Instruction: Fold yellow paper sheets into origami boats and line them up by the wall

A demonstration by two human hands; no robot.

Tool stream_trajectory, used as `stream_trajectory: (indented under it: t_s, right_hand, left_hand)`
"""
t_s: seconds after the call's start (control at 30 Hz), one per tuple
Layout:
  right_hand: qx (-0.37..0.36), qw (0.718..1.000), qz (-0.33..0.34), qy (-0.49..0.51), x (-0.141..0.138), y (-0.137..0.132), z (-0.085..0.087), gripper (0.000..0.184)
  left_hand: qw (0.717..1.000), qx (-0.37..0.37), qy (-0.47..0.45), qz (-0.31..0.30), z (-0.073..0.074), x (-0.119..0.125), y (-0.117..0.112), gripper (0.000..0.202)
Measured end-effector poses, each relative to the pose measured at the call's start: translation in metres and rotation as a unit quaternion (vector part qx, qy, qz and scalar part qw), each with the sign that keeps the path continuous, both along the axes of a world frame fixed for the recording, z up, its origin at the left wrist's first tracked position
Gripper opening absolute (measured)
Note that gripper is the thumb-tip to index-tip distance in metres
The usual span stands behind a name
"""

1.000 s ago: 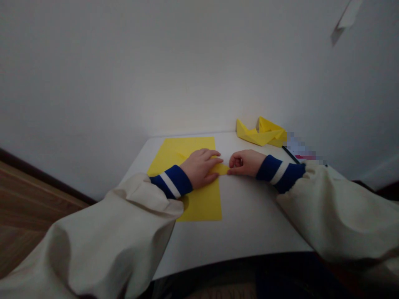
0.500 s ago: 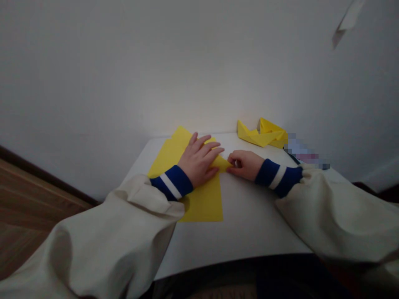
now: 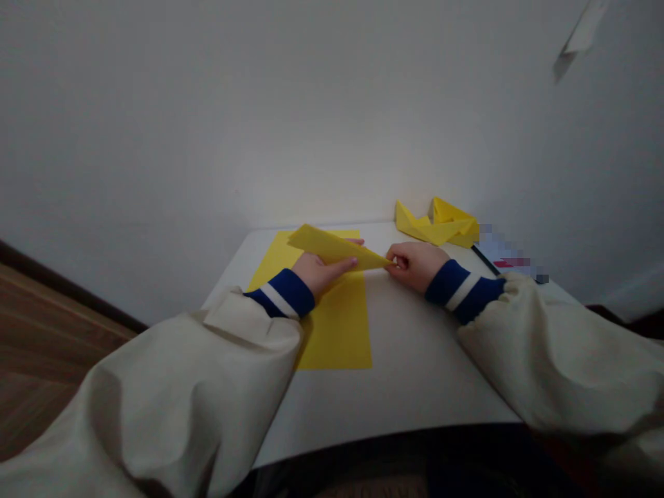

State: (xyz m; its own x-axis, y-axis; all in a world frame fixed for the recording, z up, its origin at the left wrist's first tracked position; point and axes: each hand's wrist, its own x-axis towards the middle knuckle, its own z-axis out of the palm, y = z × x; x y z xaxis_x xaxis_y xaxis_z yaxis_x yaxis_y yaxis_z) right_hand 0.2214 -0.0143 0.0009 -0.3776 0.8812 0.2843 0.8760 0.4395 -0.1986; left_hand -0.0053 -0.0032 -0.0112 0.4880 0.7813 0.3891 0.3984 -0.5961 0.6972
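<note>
A folded yellow paper piece is lifted off the white table. My right hand pinches its pointed right tip. My left hand is under the piece, fingers stretched along its underside and holding it up. Below them a flat yellow sheet lies on the table, partly hidden by my left sleeve.
Two folded yellow paper boats stand at the table's far right by the wall. A dark pencil and a blurred item lie beside them. White walls close the back and right. Wooden floor is at the left.
The folded piece has come up off the flat sheet. My left hand has turned from pressing down on it to supporting it from below. My right hand still pinches the tip.
</note>
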Motion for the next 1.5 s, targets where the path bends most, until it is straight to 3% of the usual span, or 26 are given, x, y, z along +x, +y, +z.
stream_trajectory:
  t_s: [0.07, 0.17, 0.3, 0.43, 0.53, 0.77, 0.9, 1.0, 1.17, 1.33, 1.5]
  right_hand:
    - [0.005, 1.000, -0.018, 0.016, 0.000, -0.001, 0.002, 0.013]
    - [0.003, 0.999, -0.017, 0.036, 0.001, 0.001, 0.000, 0.014]
    - [0.010, 0.997, 0.071, 0.031, 0.004, 0.009, -0.009, 0.024]
    - [0.022, 0.990, 0.133, 0.038, 0.004, 0.016, -0.016, 0.034]
    - [0.011, 0.985, 0.168, 0.040, 0.002, 0.018, -0.016, 0.034]
    - [0.000, 0.983, 0.174, 0.055, 0.000, 0.014, -0.015, 0.035]
    - [0.003, 0.974, 0.209, 0.088, -0.001, 0.011, -0.012, 0.037]
    - [-0.007, 0.959, 0.262, 0.110, -0.001, 0.009, -0.009, 0.039]
    - [-0.019, 0.942, 0.326, 0.071, 0.000, 0.000, -0.003, 0.064]
    - [-0.017, 0.960, 0.279, 0.012, -0.002, -0.009, -0.001, 0.041]
    - [-0.032, 0.972, 0.234, 0.001, -0.002, -0.015, 0.001, 0.033]
  left_hand:
    - [0.995, 0.051, 0.079, -0.025, 0.006, -0.002, -0.007, 0.038]
    - [0.972, 0.171, 0.125, -0.099, 0.015, -0.001, -0.014, 0.038]
    - [0.900, 0.284, 0.275, -0.183, 0.019, 0.009, -0.020, 0.044]
    - [0.844, 0.310, 0.413, -0.142, 0.017, 0.020, -0.028, 0.039]
    - [0.823, 0.310, 0.460, -0.120, 0.017, 0.023, -0.031, 0.039]
    - [0.842, 0.269, 0.459, -0.090, 0.021, 0.021, -0.036, 0.056]
    - [0.859, 0.234, 0.455, -0.026, 0.019, 0.020, -0.036, 0.073]
    - [0.867, 0.221, 0.447, 0.024, 0.017, 0.019, -0.035, 0.073]
    - [0.869, 0.204, 0.444, 0.072, 0.016, 0.018, -0.035, 0.068]
    - [0.863, 0.210, 0.452, 0.081, 0.017, 0.017, -0.033, 0.069]
    - [0.864, 0.246, 0.435, 0.058, 0.015, 0.015, -0.031, 0.065]
